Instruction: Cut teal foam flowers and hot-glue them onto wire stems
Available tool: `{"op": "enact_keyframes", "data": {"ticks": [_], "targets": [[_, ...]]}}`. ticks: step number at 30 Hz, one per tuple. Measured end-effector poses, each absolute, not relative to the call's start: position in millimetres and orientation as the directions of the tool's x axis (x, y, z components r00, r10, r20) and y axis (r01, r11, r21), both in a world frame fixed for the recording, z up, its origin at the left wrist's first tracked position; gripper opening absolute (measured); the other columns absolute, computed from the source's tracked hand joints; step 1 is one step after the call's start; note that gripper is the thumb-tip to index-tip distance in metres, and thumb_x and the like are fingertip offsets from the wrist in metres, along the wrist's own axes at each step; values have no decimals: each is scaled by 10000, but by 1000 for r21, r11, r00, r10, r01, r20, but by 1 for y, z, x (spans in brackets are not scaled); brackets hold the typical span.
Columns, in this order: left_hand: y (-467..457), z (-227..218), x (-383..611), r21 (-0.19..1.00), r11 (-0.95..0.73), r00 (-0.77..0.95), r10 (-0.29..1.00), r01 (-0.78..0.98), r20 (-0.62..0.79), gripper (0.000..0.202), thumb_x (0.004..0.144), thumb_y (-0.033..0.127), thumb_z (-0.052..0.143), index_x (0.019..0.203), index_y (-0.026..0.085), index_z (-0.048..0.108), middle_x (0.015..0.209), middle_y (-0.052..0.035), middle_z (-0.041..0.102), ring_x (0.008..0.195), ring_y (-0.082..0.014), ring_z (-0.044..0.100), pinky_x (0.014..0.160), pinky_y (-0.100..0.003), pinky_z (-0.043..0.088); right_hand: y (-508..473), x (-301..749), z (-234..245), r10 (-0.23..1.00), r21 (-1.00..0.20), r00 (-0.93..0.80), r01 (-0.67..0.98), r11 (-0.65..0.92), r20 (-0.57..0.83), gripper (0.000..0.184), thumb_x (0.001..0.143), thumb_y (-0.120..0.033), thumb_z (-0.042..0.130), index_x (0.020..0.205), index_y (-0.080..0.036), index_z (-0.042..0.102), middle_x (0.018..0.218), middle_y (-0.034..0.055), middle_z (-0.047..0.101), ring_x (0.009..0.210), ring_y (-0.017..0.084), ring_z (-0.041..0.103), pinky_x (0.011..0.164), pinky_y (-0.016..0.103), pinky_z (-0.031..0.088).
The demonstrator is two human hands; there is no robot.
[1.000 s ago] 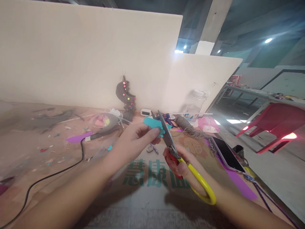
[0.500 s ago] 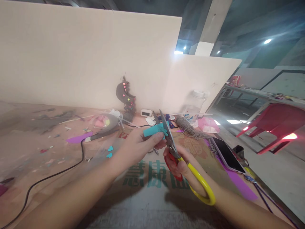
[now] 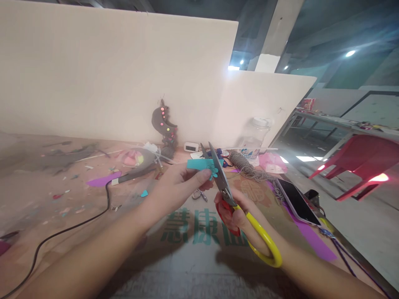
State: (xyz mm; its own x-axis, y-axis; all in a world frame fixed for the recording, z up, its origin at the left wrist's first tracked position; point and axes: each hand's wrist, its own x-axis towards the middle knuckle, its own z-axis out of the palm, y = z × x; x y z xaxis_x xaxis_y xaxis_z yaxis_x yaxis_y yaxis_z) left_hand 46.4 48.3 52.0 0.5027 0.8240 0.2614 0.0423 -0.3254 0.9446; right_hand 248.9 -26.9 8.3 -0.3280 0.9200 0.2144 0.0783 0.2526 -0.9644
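teal foam piece (image 3: pixel 202 164) held up over the table (image 3: pixel 46 195), pinched flat in left hand (image 3: pixel 179 187) so its petal edge sits between the parted blades of the scissors (image 3: pixel 222 182). right hand (image 3: pixel 241 216) closed through the handles. phone (image 3: pixel 296 202) lies off right. versus half a second ago: piece sits slightly higher, blades about the same.

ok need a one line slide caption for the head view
Left hand pinches a teal foam piece between the open blades of yellow-handled scissors held by the right hand over a cluttered table.
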Motion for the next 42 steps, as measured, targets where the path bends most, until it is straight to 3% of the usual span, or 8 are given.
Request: {"op": "enact_keyframes", "data": {"ticks": [11, 18, 22, 34, 42], "targets": [[47, 54, 48, 930, -362, 515, 810, 61, 281, 305, 914, 461, 602, 810, 192, 701, 731, -15, 706, 731, -156, 665, 652, -248, 515, -25, 247, 2, 917, -959, -313, 55, 278, 247, 579, 873, -743, 507, 1028, -184, 516, 754, -29, 362, 587, 100, 302, 489, 229, 292], [50, 57, 44, 913, -381, 519, 815, 145, 258, 343, 920, 481, 576, 834, 182, 720, 781, -34, 731, 766, -176, 664, 645, -266, 496, -23, 252, 4, 922, -970, -333, 68, 233, 198, 595, 858, -753, 519, 1048, -189, 510, 738, -37, 368, 572, 90, 298, 488, 219, 289], [51, 60, 41, 910, -358, 458, 858, 209, 233, 405, 895, 526, 600, 742, 168, 713, 765, -45, 743, 757, -189, 677, 666, -281, 494, -20, 255, 2, 918, -977, -352, 38, 210, 183, 598, 840, -739, 565, 1080, -194, 516, 735, -42, 372, 561, 83, 272, 480, 212, 272], [53, 55, 36, 884, -401, 391, 873, 238, 291, 434, 880, 581, 616, 745, 173, 675, 778, -19, 742, 767, -172, 676, 673, -265, 473, -16, 257, -6, 903, -967, -363, 23, 255, 230, 576, 860, -706, 577, 1094, -181, 542, 720, -49, 362, 541, 69, 240, 453, 193, 247], [53, 61, 34, 840, -489, 409, 834, 238, 370, 395, 925, 518, 587, 718, 188, 651, 745, 13, 695, 738, -143, 628, 671, -242, 437, -21, 256, 2, 917, -974, -356, 64, 215, 179, 585, 852, -719, 573, 1083, -182, 552, 748, -43, 371, 551, 68, 243, 460, 193, 257]]}}
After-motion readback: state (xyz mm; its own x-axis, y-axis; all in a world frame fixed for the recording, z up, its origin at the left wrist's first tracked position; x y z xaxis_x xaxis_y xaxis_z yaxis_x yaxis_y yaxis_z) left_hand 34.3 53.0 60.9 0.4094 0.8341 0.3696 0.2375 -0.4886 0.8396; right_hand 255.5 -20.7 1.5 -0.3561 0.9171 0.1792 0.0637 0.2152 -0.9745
